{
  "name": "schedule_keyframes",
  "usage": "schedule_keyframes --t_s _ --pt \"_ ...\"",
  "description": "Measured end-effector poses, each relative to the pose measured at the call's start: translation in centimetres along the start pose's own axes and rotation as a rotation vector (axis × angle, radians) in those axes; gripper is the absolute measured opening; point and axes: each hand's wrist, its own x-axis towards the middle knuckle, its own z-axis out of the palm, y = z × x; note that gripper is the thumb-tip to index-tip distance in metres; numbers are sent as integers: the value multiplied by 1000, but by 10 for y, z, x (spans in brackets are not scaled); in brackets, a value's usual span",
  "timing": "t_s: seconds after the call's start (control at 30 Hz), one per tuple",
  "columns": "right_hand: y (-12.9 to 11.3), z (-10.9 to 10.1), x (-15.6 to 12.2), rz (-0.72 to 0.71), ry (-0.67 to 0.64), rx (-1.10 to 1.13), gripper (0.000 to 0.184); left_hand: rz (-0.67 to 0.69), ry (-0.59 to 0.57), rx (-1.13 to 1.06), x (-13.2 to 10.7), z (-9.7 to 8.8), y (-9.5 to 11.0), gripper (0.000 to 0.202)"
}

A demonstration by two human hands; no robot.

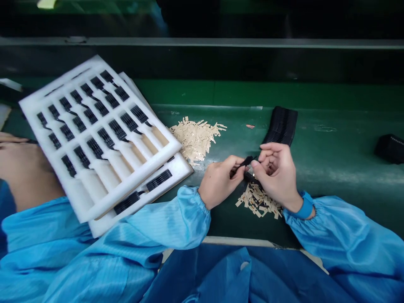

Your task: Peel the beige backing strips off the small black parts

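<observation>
Between the thumb and fingers of my left hand (221, 180) is a small black part (246, 161); its exact kind is unclear. My right hand (277, 174) is closed in a pinch at the right end of that part, and whatever lies between its fingertips is hidden. Under my hands lies a loose heap of small cream-coloured strips (260, 204), with a dark piece (251, 179) partly covered by my right hand. Just beyond my right hand stands a row of black ribbed parts (280, 124), packed close together.
A larger heap of thin cream pieces (197, 136) lies left of centre. Two stacked white foam trays (104, 195) with black comb-like parts overlap at the left. A co-worker's arm (28, 172) shows beside them. Another black block (390, 148) sits far right on the green bench (341, 168).
</observation>
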Motion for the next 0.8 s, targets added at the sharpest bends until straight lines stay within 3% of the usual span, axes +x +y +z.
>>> schedule_keyframes --t_s 0.07,0.13,0.23,0.47,0.8 --pt "-2 -2 2 -21 21 45 32 -131 -63 -287 3 1 3 14" --pt "-4 -5 3 -15 4 58 18 -229 -105 -499 6 1 6 15" --pt "-4 -7 5 20 -37 45 6 -291 -125 -627 8 -2 9 18" --pt "-6 -8 7 86 -161 117 9 -278 -125 -657 8 -1 8 18" --pt "-2 -5 4 40 -109 12 10 -220 -94 -531 5 4 4 19"
